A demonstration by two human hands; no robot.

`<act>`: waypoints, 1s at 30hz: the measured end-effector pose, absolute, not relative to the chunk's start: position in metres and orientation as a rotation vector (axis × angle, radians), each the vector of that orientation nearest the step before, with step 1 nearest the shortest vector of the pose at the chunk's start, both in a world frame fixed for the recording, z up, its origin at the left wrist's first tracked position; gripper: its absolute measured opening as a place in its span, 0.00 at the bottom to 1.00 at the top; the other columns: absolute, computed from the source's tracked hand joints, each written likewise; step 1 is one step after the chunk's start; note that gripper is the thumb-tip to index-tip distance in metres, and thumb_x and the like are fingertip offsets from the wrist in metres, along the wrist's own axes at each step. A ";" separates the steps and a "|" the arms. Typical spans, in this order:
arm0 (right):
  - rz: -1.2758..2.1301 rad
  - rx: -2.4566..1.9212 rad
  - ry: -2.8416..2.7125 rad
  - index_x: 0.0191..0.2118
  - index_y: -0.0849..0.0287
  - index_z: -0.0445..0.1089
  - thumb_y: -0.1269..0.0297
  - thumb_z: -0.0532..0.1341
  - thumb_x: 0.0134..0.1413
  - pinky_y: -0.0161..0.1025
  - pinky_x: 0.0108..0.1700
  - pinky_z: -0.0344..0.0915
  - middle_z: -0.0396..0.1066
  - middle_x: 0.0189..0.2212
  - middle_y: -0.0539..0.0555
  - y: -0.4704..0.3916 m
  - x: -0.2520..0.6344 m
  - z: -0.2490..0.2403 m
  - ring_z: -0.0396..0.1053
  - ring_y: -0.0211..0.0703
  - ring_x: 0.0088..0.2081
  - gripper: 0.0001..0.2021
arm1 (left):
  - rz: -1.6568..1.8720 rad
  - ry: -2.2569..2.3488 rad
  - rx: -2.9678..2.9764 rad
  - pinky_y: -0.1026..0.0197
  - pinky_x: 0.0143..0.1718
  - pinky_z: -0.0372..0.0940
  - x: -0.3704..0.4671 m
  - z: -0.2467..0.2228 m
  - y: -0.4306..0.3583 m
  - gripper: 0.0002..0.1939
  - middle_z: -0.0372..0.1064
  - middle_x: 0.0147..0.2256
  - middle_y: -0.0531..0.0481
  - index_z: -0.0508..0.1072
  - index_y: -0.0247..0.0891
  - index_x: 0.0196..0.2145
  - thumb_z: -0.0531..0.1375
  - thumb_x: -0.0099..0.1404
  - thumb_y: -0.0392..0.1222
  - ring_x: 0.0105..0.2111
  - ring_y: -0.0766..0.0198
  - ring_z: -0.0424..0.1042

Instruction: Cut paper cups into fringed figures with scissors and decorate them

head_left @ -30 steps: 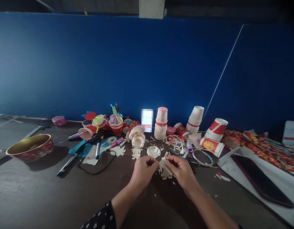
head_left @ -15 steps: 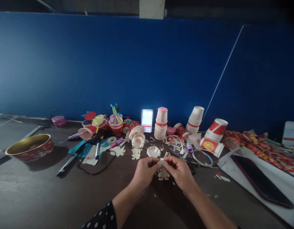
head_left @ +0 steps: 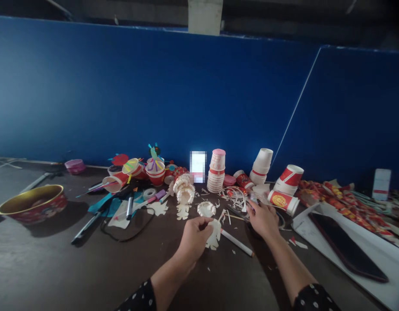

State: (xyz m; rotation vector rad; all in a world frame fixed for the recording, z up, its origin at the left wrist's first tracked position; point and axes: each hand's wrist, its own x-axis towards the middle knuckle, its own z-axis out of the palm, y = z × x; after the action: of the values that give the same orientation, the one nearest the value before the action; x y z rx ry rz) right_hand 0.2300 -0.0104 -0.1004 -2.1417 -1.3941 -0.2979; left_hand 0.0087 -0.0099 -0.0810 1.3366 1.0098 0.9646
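My left hand (head_left: 195, 235) pinches a white paper cut-out (head_left: 214, 235) with scalloped edges, low in the middle of the table. My right hand (head_left: 262, 217) reaches over dark-handled scissors (head_left: 241, 213) and the paper scraps; its fingertips are closed near a purple-capped item, and what they hold, if anything, is hidden. A white pen (head_left: 236, 243) lies between the hands. Just behind the cut-out is a curled white paper ring (head_left: 206, 210). More curled paper pieces (head_left: 185, 193) stand farther back to the left.
Stacked paper cups (head_left: 216, 172) stand at the back. A gold-rimmed bowl (head_left: 33, 205) is at the left, beside markers (head_left: 89, 225). On the right, a dark phone (head_left: 348, 248) lies in a white tray (head_left: 385, 270).
My right hand has let go of the cut-out and moved right and up to the scraps. The white pen now shows on the table. The view has shifted slightly.
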 end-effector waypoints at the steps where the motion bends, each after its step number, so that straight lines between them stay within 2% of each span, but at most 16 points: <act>1: -0.300 -2.164 -1.388 0.41 0.55 0.72 0.61 0.55 0.48 0.53 0.42 0.56 0.70 0.40 0.62 -0.010 0.230 -0.102 0.60 0.60 0.45 0.14 | 0.969 1.024 1.341 0.69 0.18 0.49 0.009 -0.081 -0.010 0.09 0.59 0.15 0.57 0.73 0.32 0.26 0.56 0.49 0.38 0.16 0.73 0.54; 6: -0.338 -2.154 -1.312 0.42 0.57 0.71 0.61 0.58 0.46 0.48 0.38 0.57 0.72 0.33 0.61 -0.012 0.235 -0.096 0.65 0.58 0.40 0.15 | 1.020 1.073 1.358 0.68 0.20 0.50 0.007 -0.085 -0.006 0.11 0.60 0.17 0.56 0.74 0.31 0.29 0.57 0.48 0.38 0.18 0.73 0.54; 9: -0.375 -2.083 -1.166 0.43 0.60 0.68 0.61 0.55 0.49 0.45 0.36 0.58 0.72 0.33 0.61 -0.017 0.240 -0.087 0.67 0.54 0.35 0.15 | 1.054 1.059 1.365 0.68 0.21 0.51 0.007 -0.087 -0.003 0.10 0.61 0.18 0.55 0.73 0.31 0.29 0.57 0.49 0.38 0.19 0.72 0.55; 13: -0.340 -1.909 -1.051 0.39 0.62 0.66 0.55 0.53 0.50 0.40 0.33 0.60 0.72 0.33 0.61 -0.025 0.234 -0.079 0.68 0.49 0.32 0.17 | 1.059 1.034 1.329 0.69 0.20 0.50 0.008 -0.087 -0.004 0.07 0.61 0.18 0.56 0.71 0.32 0.25 0.57 0.48 0.38 0.18 0.73 0.55; 18: -0.124 -1.710 -1.206 0.33 0.59 0.64 0.50 0.49 0.53 0.33 0.23 0.60 0.68 0.18 0.51 -0.035 0.204 -0.077 0.65 0.40 0.19 0.17 | 1.058 1.013 1.298 0.69 0.19 0.50 0.010 -0.090 -0.004 0.07 0.61 0.17 0.57 0.71 0.33 0.25 0.57 0.48 0.38 0.17 0.73 0.55; 20: -0.051 -1.578 -1.310 0.31 0.58 0.62 0.53 0.50 0.54 0.33 0.24 0.61 0.66 0.18 0.50 -0.040 0.190 -0.076 0.65 0.39 0.20 0.14 | 1.068 1.008 1.294 0.69 0.20 0.52 0.010 -0.093 -0.002 0.08 0.63 0.18 0.56 0.72 0.32 0.27 0.58 0.48 0.38 0.18 0.73 0.56; 23: -0.023 -1.472 -1.458 0.35 0.58 0.61 0.58 0.52 0.54 0.32 0.25 0.60 0.65 0.19 0.48 -0.046 0.177 -0.074 0.63 0.37 0.19 0.09 | 1.080 0.997 1.288 0.68 0.22 0.54 0.010 -0.098 0.001 0.11 0.66 0.20 0.53 0.73 0.31 0.30 0.59 0.48 0.39 0.19 0.71 0.59; 27: -0.090 -1.393 -1.599 0.37 0.58 0.61 0.59 0.52 0.55 0.33 0.26 0.61 0.67 0.24 0.50 -0.050 0.169 -0.071 0.64 0.38 0.22 0.09 | 1.114 0.998 1.339 0.67 0.25 0.56 0.011 -0.100 0.001 0.13 0.68 0.23 0.51 0.74 0.30 0.32 0.58 0.49 0.40 0.22 0.69 0.62; 30: -0.094 -1.353 -1.677 0.37 0.58 0.60 0.60 0.52 0.55 0.33 0.27 0.62 0.67 0.26 0.51 -0.050 0.166 -0.071 0.65 0.38 0.24 0.08 | 1.117 1.005 1.397 0.67 0.24 0.56 0.011 -0.098 -0.002 0.13 0.67 0.21 0.51 0.74 0.29 0.31 0.57 0.50 0.40 0.21 0.69 0.61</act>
State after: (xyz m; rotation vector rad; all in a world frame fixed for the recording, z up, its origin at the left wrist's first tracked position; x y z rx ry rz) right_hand 0.1665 -0.0505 -0.0709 -1.3533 -1.6771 -0.0936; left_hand 0.0107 -0.0019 -0.0979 1.3970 1.0054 1.1174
